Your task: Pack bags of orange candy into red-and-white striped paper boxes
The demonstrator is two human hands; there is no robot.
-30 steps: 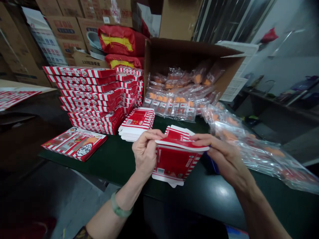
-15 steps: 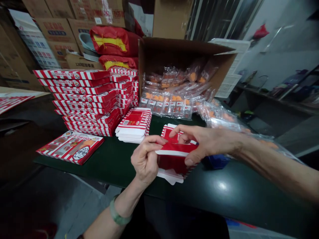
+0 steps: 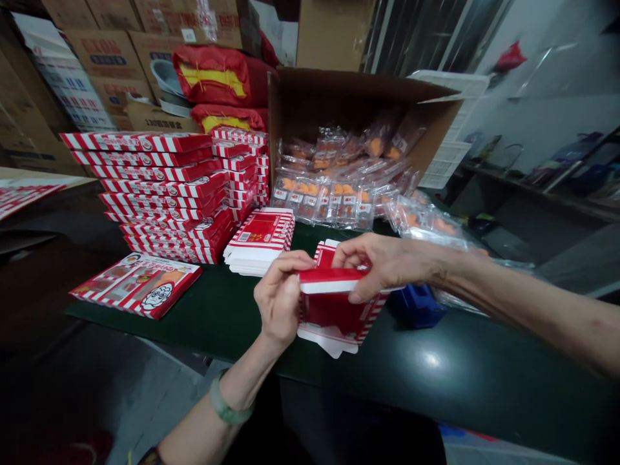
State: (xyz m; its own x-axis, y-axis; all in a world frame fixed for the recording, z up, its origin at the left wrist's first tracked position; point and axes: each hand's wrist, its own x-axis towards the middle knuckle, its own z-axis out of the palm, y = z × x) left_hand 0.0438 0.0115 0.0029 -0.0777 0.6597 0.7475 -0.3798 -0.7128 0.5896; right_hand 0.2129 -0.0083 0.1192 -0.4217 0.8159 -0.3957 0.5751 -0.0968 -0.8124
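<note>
My left hand (image 3: 278,300) grips the left end of a red and white carton (image 3: 329,282), its edge facing me. My right hand (image 3: 375,263) is closed on the right part of the same carton, thumb on the near side and fingers over the far side. Beneath the carton, red striped flat cartons (image 3: 341,318) with white flaps lie on the dark green table (image 3: 232,323). Just left of my hands stands a pile of flat striped cartons (image 3: 264,232). A filled carton with a cartoon face (image 3: 140,284) lies farther left.
Tall stacks of striped cartons (image 3: 159,174) rise at the back left. A large open cardboard box (image 3: 358,87) lies on its side, with clear packets (image 3: 334,197) spilling out toward the right. A blue holder (image 3: 419,307) sits by my right forearm.
My right hand has closed further and shifted slightly left along the carton. The carton's edge has straightened into a narrow red and white side, while my left hand keeps its grip.
</note>
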